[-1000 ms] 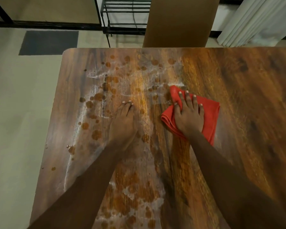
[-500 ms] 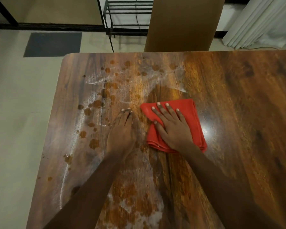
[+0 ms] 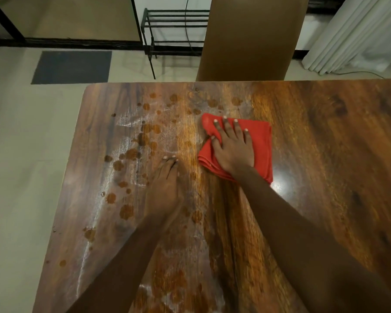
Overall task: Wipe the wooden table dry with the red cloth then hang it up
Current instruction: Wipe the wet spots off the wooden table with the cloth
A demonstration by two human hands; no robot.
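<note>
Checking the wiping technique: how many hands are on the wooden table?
2. The left hand lies flat on the wet brown wooden table; the right hand presses the folded red cloth to its right.

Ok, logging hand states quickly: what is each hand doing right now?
Left hand: open, flat on the wooden table, holding nothing.
Right hand: open, pressing the red cloth onto the table.
</note>
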